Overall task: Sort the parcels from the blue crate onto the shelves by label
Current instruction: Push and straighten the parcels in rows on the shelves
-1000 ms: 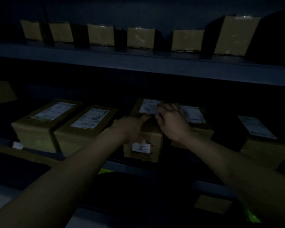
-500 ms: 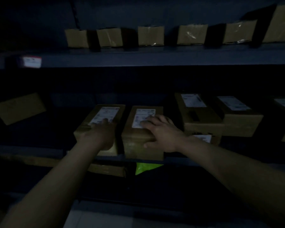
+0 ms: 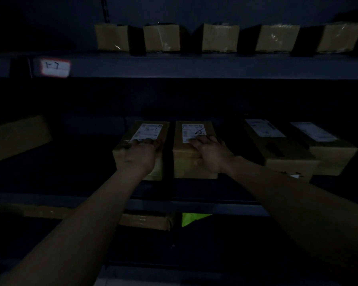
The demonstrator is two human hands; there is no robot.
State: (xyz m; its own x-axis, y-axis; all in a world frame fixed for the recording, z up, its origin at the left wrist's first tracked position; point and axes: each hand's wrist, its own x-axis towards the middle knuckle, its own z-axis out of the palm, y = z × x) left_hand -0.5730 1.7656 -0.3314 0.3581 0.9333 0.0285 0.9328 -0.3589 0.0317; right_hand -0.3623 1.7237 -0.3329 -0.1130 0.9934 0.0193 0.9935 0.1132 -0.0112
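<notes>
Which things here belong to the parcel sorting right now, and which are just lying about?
In the job: left hand on the left parcel; right hand on the parcel marked 8; shelf tag.
Lying about: top-shelf boxes; parcels at right; tilted parcel at left; yellow-green item below.

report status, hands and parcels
Left hand rests on left parcel, right hand on right parcel. Both parcels sit side by side on middle shelf. Nothing visible in the way.
</notes>
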